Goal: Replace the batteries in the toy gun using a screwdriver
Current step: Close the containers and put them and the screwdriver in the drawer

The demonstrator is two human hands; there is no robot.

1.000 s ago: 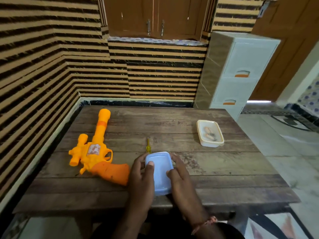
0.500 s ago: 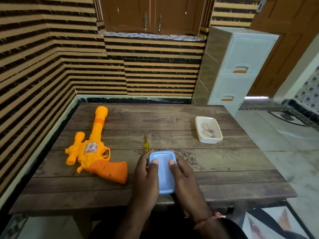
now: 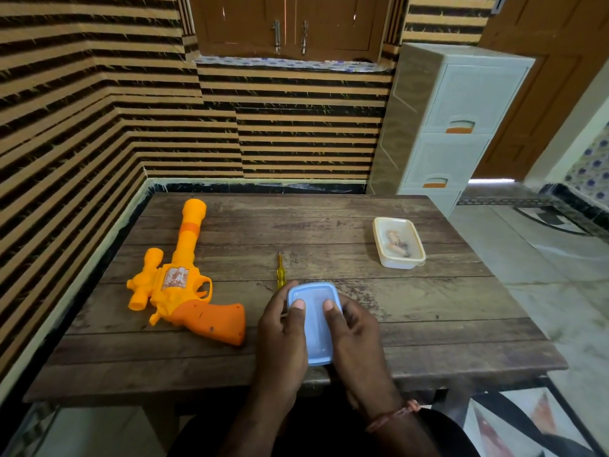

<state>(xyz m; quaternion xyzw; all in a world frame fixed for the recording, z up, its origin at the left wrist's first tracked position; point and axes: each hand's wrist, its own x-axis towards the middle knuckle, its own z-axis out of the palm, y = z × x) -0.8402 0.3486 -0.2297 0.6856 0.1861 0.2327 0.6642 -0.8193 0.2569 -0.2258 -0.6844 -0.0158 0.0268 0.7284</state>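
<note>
The left hand and the right hand grip a light blue lidded box from either side, fingers curled round its long edges and both thumbs pressed flat on the lid. The box sits at the near middle of the wooden surface, its long axis running away from the person. A reddish thread band circles the right wrist.

Just beyond the left hand's fingertips lies the screwdriver, small, with a clear yellow handle and its thin tip pointing toward the far edge; its handle end is just beside the box's far left corner, and whether they touch cannot be told.

To the left, well apart from the hands, the toy gun lies flat on its side, yellow with an orange grip, barrel pointing away and grip toward the person.

At the far right of the surface stands an open white container holding a few small items, too blurred to identify.

Beyond the surface are a striped wall, a white plastic drawer unit and brown cabinet doors.
</note>
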